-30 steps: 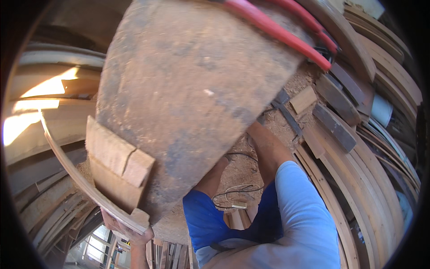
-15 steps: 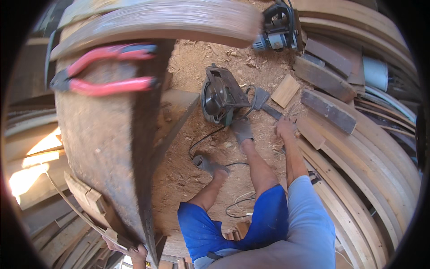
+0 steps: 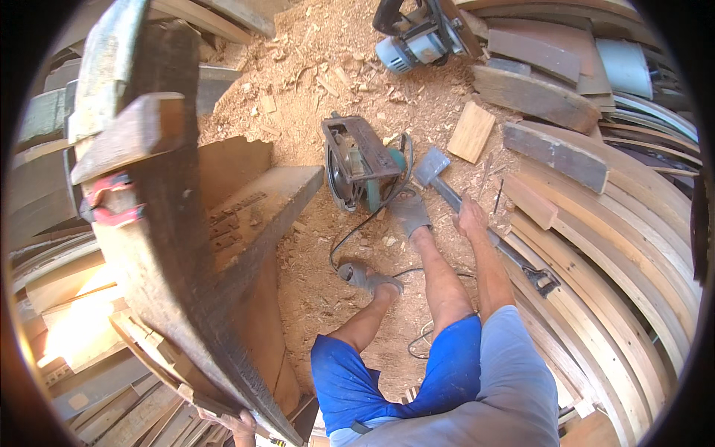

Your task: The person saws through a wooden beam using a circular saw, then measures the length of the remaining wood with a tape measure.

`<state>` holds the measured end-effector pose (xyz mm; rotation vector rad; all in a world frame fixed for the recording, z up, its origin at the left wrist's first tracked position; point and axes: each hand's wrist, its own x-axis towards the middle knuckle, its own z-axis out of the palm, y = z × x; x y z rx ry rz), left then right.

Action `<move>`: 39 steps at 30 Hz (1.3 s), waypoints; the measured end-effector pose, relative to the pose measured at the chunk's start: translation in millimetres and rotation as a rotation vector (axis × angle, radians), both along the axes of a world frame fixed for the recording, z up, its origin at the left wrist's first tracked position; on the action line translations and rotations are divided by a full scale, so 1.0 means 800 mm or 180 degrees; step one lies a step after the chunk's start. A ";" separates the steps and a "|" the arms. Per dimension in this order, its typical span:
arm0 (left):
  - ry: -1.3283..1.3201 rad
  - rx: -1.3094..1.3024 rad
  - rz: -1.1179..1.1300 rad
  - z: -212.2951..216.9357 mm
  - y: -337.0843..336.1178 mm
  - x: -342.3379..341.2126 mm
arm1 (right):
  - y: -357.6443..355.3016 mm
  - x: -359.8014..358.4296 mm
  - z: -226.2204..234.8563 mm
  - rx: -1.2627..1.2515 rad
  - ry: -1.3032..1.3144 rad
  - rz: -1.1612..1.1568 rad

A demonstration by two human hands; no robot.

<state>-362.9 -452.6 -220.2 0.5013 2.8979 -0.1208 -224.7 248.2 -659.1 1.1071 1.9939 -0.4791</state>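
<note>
My right hand is closed around the dark handle of a hammer-like tool with a squarish grey metal head. The head lies close to the sawdust floor, by my right foot. At the lower left, my left hand is closed on the near end of a thin wooden strip, beside a thick timber. The timber hides part of that hand. Red-handled pliers rest on the timber, blurred, below a wooden block. A circular saw sits beyond my feet, its blade exposed.
Its black cord winds past my feet. A blue-grey power tool lies farther off. Curved planks are stacked along the right, with short blocks on them. A loose wood piece lies on the shavings. A timber ledge juts in from the left.
The view has shifted, so the timber, block and pliers on the left look smaller and more floor shows. My right hand has drawn the tool slightly back, away from the loose wood piece.
</note>
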 end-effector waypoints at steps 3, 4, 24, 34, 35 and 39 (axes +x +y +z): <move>-0.0024 -0.0097 -0.0215 0.012 0.036 -0.012 | 0.045 0.012 0.043 0.0159 -0.0365 0.0443; -0.0054 -0.0018 -0.0323 0.000 0.050 -0.030 | 0.077 0.042 0.050 0.0322 -0.0514 0.0481; 0.0352 0.0442 0.0420 0.007 0.140 -0.055 | -0.150 -0.118 0.326 -0.1920 0.1316 0.0378; -0.0023 0.0358 0.0845 0.021 0.142 -0.044 | -0.348 -0.455 0.583 -0.1182 0.2615 0.1726; -0.0023 0.0372 0.0848 0.024 0.143 -0.045 | -0.360 -0.469 0.600 -0.1266 0.2132 0.1845; -0.0156 0.0358 0.0999 0.030 0.149 -0.047 | -0.383 -0.468 0.555 -0.0947 0.2413 0.1978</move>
